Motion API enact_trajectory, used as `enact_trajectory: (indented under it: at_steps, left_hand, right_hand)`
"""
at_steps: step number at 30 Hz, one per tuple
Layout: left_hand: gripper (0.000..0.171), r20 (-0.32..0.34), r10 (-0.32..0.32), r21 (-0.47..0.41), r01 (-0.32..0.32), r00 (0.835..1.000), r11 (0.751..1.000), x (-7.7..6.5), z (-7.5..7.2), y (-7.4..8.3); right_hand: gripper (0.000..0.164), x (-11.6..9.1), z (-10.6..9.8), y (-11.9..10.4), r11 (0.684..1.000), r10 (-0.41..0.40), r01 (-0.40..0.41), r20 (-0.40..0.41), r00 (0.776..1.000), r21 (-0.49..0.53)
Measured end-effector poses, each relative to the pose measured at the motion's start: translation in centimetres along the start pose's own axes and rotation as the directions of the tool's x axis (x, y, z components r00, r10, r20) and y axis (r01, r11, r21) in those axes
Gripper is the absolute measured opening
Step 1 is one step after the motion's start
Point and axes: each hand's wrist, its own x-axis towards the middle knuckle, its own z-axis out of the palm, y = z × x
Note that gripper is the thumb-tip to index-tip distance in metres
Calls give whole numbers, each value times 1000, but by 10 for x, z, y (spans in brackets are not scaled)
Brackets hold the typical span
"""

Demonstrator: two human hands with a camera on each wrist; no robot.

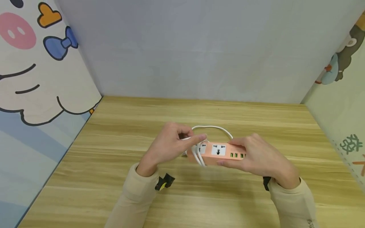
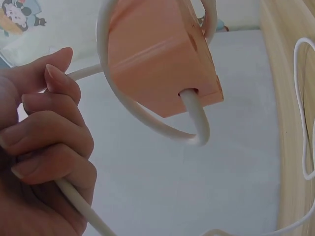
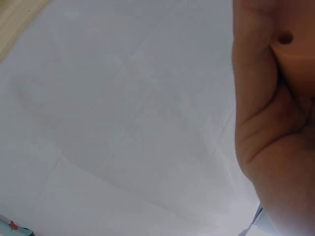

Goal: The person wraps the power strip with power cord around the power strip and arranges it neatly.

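A pink power strip [image 1: 209, 161] with white sockets and a row of USB ports is held up over the table. My right hand [image 1: 260, 155] grips its USB end, thumb along the near side and fingers over the far side. White cord [image 1: 198, 155] loops round the strip's left end. In the left wrist view the cord [image 2: 196, 115] leaves a hole in the strip's end face and bends back round the body. My left hand [image 1: 174, 142] pinches the cord between thumb and fingertips, and more cord runs through its curled lower fingers.
A slack length of white cord [image 1: 212, 126] arcs behind the strip. The wooden table [image 1: 85, 177] meets a pale back wall [image 1: 199, 57], with cartoon-printed panels on the left [image 1: 51, 76] and right [image 1: 336, 104].
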Motion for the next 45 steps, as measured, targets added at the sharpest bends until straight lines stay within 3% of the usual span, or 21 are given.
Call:
enact_trajectory:
  at_steps: [14,21,26,36,45]
  left_hand:
    - [36,6,-4,30,3,1000,1000,-1,0,4]
    - [35,59,-72,-64,76,996,995,-2,-2,10]
    - [40,47,-97,-81,100,994,992,-3,-2,14]
    - [33,64,-92,-148,100,994,984,-6,0,18]
    - [34,68,-59,-168,69,996,983,-8,-2,23]
  right_hand:
    - [40,3,2,0,1000,23,-24,-83,996,-16]
    - [33,4,0,0,998,13,-21,-139,990,-54]
    - [31,4,-1,-1,997,21,-33,-175,984,-67]
    - [28,6,1,-2,995,-44,16,-305,951,-94]
    - [32,7,-1,-5,996,-30,-2,-362,932,-89]
